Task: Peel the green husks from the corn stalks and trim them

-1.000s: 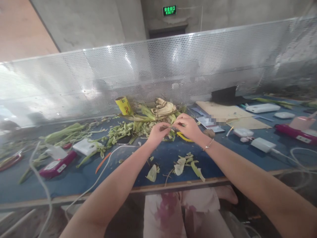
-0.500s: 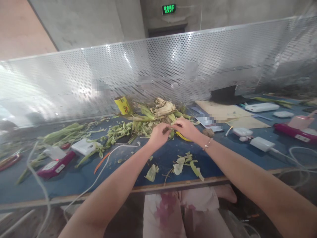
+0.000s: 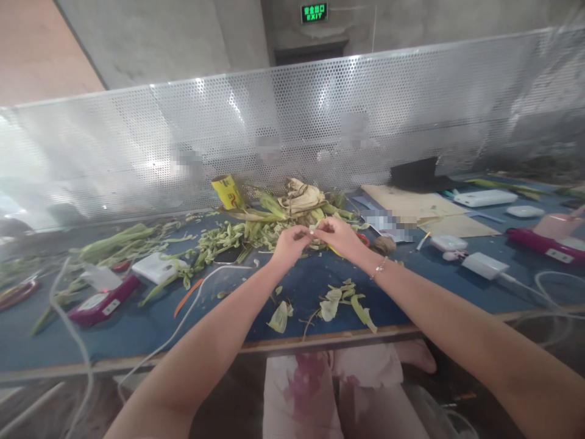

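My left hand (image 3: 292, 245) and my right hand (image 3: 342, 238) meet fingertip to fingertip above the table, both closed in a pinch. A tiny whitish spot shows between the fingertips; I cannot make out what it is. Just behind them lies a heap of green husk strips (image 3: 274, 235), with larger green and dried corn husks (image 3: 301, 200) on its far side. A yellow object (image 3: 337, 251), mostly hidden, sits under my right hand. Beside that wrist are a red loop (image 3: 363, 239) and a brown ball of twine (image 3: 384, 244).
Loose husk pieces (image 3: 331, 305) lie near the front edge. To the left are a purple power strip (image 3: 104, 305), a white box (image 3: 158, 268) and a white cable (image 3: 201, 292). Brown cardboard (image 3: 411, 201) and white chargers (image 3: 484, 264) lie right. A perforated metal screen (image 3: 283, 122) stands behind.
My fingertips have shifted slightly, and a small whitish spot now shows between them. The green bit below them no longer shows, while the red loop beside my right hand has come into view.
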Available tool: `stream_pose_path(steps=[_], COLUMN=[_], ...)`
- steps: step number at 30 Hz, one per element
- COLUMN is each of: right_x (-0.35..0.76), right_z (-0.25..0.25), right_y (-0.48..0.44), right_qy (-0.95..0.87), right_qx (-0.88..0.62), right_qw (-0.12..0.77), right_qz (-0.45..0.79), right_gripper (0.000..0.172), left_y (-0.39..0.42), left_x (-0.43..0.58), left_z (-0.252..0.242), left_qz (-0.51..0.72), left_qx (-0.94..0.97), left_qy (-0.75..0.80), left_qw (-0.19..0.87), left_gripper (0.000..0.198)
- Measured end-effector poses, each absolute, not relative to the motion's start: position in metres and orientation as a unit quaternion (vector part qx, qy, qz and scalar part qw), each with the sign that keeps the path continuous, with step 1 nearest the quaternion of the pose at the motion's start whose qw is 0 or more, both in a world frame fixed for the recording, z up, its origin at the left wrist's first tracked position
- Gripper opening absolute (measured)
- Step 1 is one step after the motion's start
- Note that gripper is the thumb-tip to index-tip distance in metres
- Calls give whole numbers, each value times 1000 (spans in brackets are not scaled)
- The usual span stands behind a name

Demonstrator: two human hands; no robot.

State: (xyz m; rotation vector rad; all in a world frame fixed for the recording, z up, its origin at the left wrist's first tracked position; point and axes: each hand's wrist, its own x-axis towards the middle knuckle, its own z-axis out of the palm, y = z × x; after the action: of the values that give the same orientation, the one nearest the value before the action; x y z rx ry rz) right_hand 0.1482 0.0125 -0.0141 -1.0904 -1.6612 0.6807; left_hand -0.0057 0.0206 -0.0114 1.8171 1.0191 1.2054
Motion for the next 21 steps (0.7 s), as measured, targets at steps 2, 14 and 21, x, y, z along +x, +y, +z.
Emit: stream_pose_path(steps=[2, 14, 21], right_x=[145, 144, 141], right_z=[-16, -9, -15], right_y=[14, 0, 1], right_qy=[-668, -745, -745], right_qx=[-436, -384, -371], right_qw=[525, 536, 554], right_qz=[298, 100, 34], right_gripper=[32, 13, 13], left_y=[23, 22, 16], left_x=[-7, -3, 0], left_z=[-14, -16, -11], left_qz=[472, 511, 526], left_qx=[698, 608, 537], left_qy=[396, 358, 356], left_qw=[364, 490, 555], left_gripper=[10, 18, 13])
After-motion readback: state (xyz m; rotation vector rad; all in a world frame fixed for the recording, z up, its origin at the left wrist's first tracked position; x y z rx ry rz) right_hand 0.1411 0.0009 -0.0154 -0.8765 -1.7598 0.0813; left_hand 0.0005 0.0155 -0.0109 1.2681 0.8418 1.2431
